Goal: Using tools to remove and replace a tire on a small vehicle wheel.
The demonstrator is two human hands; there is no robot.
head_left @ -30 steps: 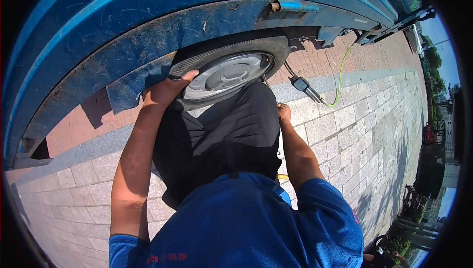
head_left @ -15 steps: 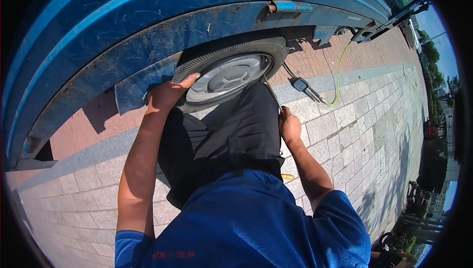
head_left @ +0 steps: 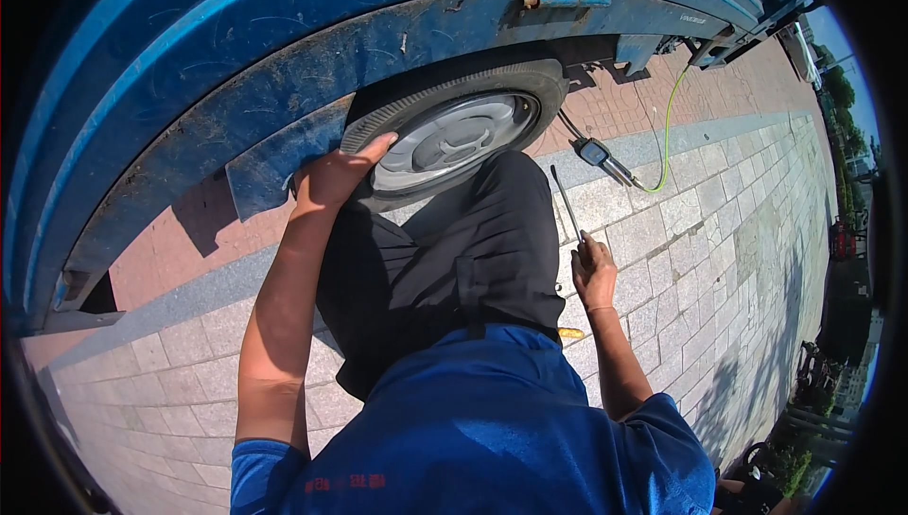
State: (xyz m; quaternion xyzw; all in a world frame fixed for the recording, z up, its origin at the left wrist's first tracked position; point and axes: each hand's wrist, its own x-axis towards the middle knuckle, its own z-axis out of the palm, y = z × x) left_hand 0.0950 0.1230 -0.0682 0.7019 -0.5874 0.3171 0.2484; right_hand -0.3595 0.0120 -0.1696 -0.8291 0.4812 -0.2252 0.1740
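Note:
My left hand [head_left: 333,176] is wrapped round the left edge of a black tyre [head_left: 463,80] on a wheel with a grey hubcap [head_left: 445,141], under the blue, rust-stained side of a vehicle [head_left: 274,61]. At the right, my right hand [head_left: 594,274] grips a long metal bar [head_left: 567,198], its far end raised beside my knee, apart from the tyre. My dark-trousered knee [head_left: 515,184] is against or very near the wheel's lower side.
A tyre-inflator gauge [head_left: 594,152] with black and green hoses lies on the paving [head_left: 700,260], right of the wheel. A yellow object [head_left: 570,333] lies by my right thigh. A metal flap [head_left: 279,151] hangs left of the wheel. Parked vehicles and greenery line the far right.
The bar's end has come away from the wheel rim, and my right hand has moved right and down with it. My left hand stays on the tyre.

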